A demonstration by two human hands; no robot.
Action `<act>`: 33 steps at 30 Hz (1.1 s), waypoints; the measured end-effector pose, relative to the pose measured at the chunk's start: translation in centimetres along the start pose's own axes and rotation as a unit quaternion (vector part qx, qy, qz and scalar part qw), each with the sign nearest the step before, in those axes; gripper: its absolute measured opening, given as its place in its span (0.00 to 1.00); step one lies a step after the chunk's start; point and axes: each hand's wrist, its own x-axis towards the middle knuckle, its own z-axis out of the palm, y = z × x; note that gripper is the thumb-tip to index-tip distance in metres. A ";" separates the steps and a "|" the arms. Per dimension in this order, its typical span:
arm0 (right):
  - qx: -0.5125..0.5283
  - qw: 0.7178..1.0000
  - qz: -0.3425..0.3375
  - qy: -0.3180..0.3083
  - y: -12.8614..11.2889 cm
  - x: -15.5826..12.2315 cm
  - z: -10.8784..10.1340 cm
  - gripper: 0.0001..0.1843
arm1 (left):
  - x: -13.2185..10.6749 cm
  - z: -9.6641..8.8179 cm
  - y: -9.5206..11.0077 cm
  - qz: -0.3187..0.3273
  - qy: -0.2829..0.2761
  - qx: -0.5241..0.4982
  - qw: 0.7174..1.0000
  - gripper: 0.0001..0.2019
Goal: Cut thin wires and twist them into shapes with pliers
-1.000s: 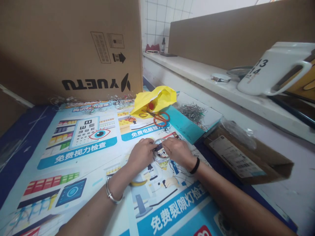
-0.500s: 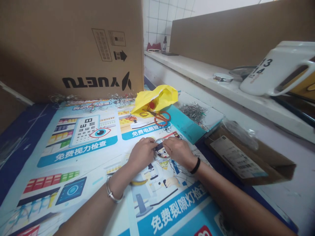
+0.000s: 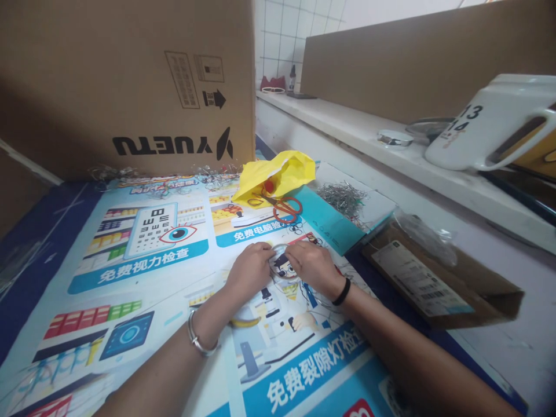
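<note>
Between my hands is a thin, pale wire ring [image 3: 283, 278], its loop framing a printed cartoon face on the sheet below. My left hand [image 3: 252, 267] is closed in a pinch on the ring's left side. On the upper right side, the fingers of my right hand [image 3: 313, 265] are curled and pinch it too. The fingertips partly hide the ring, and any finer strand in them is too small to make out. Just beyond my hands lie orange-handled scissors [image 3: 287, 209], close to a yellow bag [image 3: 278, 174].
A printed sheet [image 3: 174, 313] covers the table. Tangled silvery wire [image 3: 343, 200] lies beside a teal box [image 3: 332, 223]. An opened brown carton [image 3: 423, 284] stands at the right, a large cardboard box [image 3: 143, 87] at the back. A white mug [image 3: 486, 124] rests on the ledge [image 3: 347, 119].
My hands stay pinched on the ring, with only a tiny shift of the fingers. The whole view has moved very slightly.
</note>
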 end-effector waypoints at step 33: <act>0.008 1.000 0.021 0.004 -0.4 0.5 0.5 0.13 | 0.0 0.5 -0.3 0.019 0.009 0.013 1.000 0.22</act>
